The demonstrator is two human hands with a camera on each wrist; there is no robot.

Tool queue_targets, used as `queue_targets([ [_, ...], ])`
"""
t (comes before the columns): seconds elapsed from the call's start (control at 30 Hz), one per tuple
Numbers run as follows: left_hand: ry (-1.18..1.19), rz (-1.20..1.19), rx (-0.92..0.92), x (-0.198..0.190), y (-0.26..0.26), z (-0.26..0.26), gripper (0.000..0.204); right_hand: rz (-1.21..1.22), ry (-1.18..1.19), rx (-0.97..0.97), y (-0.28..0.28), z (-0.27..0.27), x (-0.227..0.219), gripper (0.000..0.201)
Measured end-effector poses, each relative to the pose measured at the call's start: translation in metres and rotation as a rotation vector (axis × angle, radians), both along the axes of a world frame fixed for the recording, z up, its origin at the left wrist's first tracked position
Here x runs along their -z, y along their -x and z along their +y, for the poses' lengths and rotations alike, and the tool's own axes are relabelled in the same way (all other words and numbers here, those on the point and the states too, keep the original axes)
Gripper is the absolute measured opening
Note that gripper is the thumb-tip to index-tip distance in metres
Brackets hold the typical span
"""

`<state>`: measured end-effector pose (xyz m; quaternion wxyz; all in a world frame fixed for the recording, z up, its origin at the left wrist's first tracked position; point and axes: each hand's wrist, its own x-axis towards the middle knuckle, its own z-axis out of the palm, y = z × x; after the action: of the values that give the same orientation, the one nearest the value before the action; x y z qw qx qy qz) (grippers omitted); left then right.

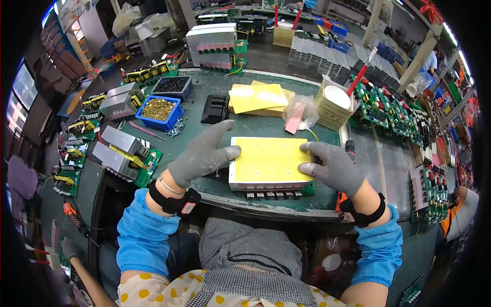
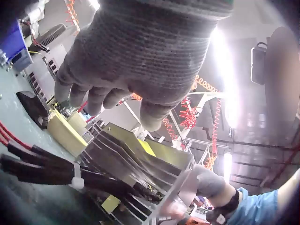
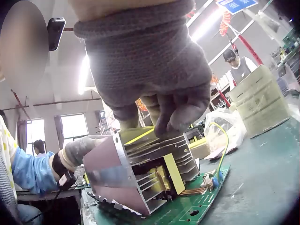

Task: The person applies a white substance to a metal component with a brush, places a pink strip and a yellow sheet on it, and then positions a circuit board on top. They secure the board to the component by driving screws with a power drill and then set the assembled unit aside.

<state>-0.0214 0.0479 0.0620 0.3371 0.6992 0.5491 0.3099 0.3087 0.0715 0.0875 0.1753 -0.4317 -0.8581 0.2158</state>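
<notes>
A yellow insulating sheet (image 1: 271, 159) with small holes lies across the top of a metal heatsink assembly (image 3: 123, 173) on a green circuit board (image 3: 206, 199). The gloved left hand (image 1: 202, 153) is at the sheet's left edge, its thumb touching there and its other fingers extended, raised above the bench. At the right edge, the gloved right hand (image 1: 332, 166) rests its thumb and forefinger tips on the sheet, a gap between them. In the right wrist view its other fingers are bent. Black sleeved leads (image 2: 47, 166) extend from the assembly's left side in the left wrist view.
Behind lie more yellow sheets (image 1: 258, 97), a black object (image 1: 216, 109) and a box with a white roll (image 1: 335, 102). A blue bin of brass-coloured hardware (image 1: 159, 111) and heatsink boards (image 1: 120, 158) stand left. A screwdriver (image 1: 350, 148) is close behind the right hand.
</notes>
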Motion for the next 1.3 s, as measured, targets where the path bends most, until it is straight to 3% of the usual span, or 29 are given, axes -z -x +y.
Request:
queue_targets([
  [0.47,0.117,-0.122,0.027,0.004,-0.003,0.005,0.067,0.013,0.027,0.033,0.000,-0.003,-0.001,0.047],
  [0.57,0.198,-0.096,-0.006,-0.018,-0.002,0.003,0.067,-0.044,0.103,0.057,0.000,-0.006,-0.011,0.052],
  [0.6,0.023,0.020,0.033,-0.010,0.007,0.013,0.065,-0.017,0.086,0.071,-0.002,-0.008,-0.013,0.052],
  [0.7,0.094,-0.113,0.078,-0.055,0.033,0.042,0.055,0.047,0.020,0.065,-0.003,-0.010,-0.026,0.051],
  [0.8,-0.014,0.530,-0.203,-0.082,0.080,0.104,0.040,0.055,-0.074,0.014,-0.006,-0.013,-0.039,0.050],
  [0.9,0.033,1.040,-0.380,-0.043,0.162,0.198,0.038,0.009,-0.199,-0.012,-0.004,-0.025,-0.039,0.044],
  [1.1,0.128,1.099,-0.320,0.014,0.186,0.256,0.038,-0.051,-0.216,-0.108,-0.008,-0.017,-0.037,0.044],
  [1.2,0.146,1.189,-0.300,0.022,0.188,0.264,0.033,-0.076,-0.191,-0.104,-0.011,-0.012,-0.039,0.047],
  [1.3,0.144,1.097,-0.367,0.015,0.180,0.253,0.027,-0.075,-0.192,-0.113,-0.012,-0.012,-0.039,0.048],
])
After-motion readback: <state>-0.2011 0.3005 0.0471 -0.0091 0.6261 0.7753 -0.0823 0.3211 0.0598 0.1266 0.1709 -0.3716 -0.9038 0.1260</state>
